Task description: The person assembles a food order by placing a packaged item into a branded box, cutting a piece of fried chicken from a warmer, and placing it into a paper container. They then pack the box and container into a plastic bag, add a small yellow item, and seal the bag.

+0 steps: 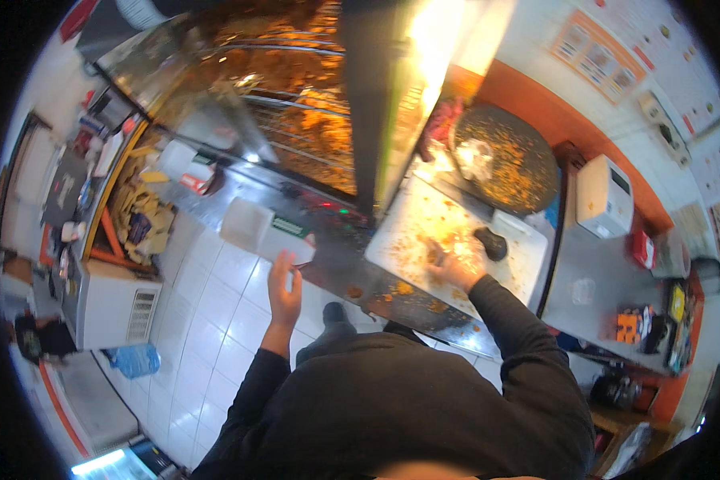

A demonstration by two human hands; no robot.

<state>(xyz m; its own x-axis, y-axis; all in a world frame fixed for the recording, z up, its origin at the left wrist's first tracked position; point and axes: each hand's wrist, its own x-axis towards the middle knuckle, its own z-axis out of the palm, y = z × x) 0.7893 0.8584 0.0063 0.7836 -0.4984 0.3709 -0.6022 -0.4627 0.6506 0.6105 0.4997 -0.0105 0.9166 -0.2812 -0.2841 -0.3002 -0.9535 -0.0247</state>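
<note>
My left hand [285, 291] is raised with its fingers pointing away from me. Its fingertips overlap the near edge of a white paper food container [288, 235] with a green and red print; whether they touch is unclear. On the right, my right hand [456, 271] reaches down over a white cutting board [390, 249] strewn with orange-brown food bits. Its fingers are curled at the food, and glare and blur hide whether they grip a piece. A dark rounded object [492, 243] lies on the board just beyond that hand.
Behind the board stands a large dark round pan [507, 159] with crumbs. A lit glass display cabinet [300, 114] holds browned food on racks. Another printed paper container [186, 165] sits on the metal counter [342, 246]. At right is a white boxy device [605, 195].
</note>
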